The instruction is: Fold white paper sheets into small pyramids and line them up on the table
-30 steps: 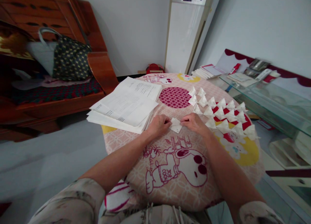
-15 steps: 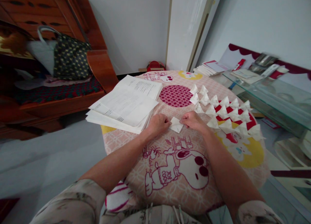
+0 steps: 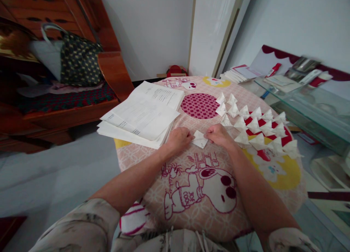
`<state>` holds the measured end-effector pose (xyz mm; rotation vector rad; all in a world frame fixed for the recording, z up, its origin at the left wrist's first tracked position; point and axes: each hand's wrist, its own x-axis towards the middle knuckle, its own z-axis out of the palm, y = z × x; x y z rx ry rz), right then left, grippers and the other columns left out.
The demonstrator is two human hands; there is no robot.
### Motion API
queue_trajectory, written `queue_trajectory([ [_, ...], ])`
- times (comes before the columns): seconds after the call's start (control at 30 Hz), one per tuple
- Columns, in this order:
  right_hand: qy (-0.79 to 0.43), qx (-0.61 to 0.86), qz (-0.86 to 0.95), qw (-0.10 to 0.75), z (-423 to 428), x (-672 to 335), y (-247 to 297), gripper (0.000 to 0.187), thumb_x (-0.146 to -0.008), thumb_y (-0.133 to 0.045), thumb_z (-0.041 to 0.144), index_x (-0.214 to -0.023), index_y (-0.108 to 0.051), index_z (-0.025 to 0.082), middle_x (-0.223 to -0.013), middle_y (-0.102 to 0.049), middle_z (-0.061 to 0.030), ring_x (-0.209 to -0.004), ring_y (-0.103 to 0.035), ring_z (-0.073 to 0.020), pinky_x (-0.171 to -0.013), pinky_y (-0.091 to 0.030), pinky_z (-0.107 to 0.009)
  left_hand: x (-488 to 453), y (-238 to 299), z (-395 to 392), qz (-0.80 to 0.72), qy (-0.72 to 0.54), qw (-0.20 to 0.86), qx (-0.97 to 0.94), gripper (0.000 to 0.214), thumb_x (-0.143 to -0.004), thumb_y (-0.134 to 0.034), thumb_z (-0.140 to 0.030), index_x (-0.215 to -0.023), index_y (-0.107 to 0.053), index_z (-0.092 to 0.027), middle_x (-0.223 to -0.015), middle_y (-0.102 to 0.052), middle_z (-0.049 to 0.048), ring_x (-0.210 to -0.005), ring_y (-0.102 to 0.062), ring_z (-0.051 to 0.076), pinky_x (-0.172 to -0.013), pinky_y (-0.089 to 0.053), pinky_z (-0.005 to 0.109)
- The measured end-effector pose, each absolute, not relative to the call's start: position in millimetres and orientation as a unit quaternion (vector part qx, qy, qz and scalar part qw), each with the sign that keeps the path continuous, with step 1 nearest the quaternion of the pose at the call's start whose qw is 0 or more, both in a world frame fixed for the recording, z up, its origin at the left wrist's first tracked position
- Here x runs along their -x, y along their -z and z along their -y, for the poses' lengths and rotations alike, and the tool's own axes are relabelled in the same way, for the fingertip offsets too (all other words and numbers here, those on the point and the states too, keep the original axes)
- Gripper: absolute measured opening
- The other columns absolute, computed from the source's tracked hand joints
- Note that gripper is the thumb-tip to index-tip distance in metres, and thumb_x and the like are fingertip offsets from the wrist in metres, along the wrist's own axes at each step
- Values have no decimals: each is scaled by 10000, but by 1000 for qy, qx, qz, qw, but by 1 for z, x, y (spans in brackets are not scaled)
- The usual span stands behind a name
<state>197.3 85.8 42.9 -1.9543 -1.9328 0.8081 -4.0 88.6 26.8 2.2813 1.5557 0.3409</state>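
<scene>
A small folded white paper piece (image 3: 200, 139) lies on a round table covered by a pink cartoon cloth (image 3: 197, 186). My left hand (image 3: 179, 138) pinches its left edge with curled fingers. My right hand (image 3: 218, 135) pinches its right edge the same way. Rows of several finished folded white paper triangles (image 3: 257, 126) lie just right of my right hand. A stack of printed white sheets (image 3: 142, 115) rests beside my left hand.
A wooden bench (image 3: 68, 102) with a dark patterned bag (image 3: 79, 62) stands at the left. At the right, a glass-topped table (image 3: 308, 109) carries booklets (image 3: 237, 73) and small items. A tall white appliance (image 3: 210, 29) rises behind the round table.
Both hands stay pinched on the paper piece with only slight finger shifts. The view has tilted down a little.
</scene>
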Motion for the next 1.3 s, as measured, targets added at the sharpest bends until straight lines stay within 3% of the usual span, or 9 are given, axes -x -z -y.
queue_trajectory([
  [0.17,-281,680,662,141,-86,-196,-44,254,-805,-645,185,-553,-610,175,-467,-566,8,-451,-464,-104,-481,-333,-245,7,-31,-88,-539,-121,186,-813,228,-896,-597,-308,-796,-737,-159,-766,-698,73,-765,-635,198,-752,-477,314],
  [0.57,-261,684,668,132,-88,-195,-39,254,-799,-636,176,-546,-612,176,-461,-574,-3,-435,-482,-108,-467,-332,-248,1,-22,-83,-551,-100,100,-822,260,-959,-511,-301,-894,-698,-134,-880,-716,131,-842,-652,219,-730,-466,298],
  [0.8,-252,676,680,130,-87,-194,-40,248,-796,-625,155,-548,-629,169,-483,-597,-22,-462,-512,-128,-487,-354,-262,10,-25,-97,-478,-205,242,-819,31,-826,-664,-175,-853,-656,-160,-762,-668,-1,-693,-591,128,-686,-445,252],
  [0.93,-255,681,675,125,-87,-195,-39,247,-792,-626,175,-546,-636,169,-485,-601,-21,-468,-514,-126,-492,-354,-258,13,-20,-108,-374,-261,260,-851,158,-775,-651,-93,-915,-687,-157,-903,-695,26,-816,-625,138,-777,-489,266],
  [1.07,-263,678,674,130,-88,-196,-38,252,-793,-621,186,-541,-630,177,-461,-587,-11,-455,-506,-122,-474,-348,-248,13,-17,-114,-263,-261,281,-885,193,-830,-593,-83,-929,-739,-161,-1007,-733,72,-975,-658,169,-921,-498,304],
  [1.3,-289,681,656,149,-89,-199,-37,231,-792,-651,199,-565,-622,169,-467,-590,-4,-421,-488,-101,-448,-346,-228,13,-18,-106,-247,-232,244,-909,353,-897,-484,-68,-1011,-788,-206,-1101,-741,93,-1036,-669,185,-946,-509,317],
])
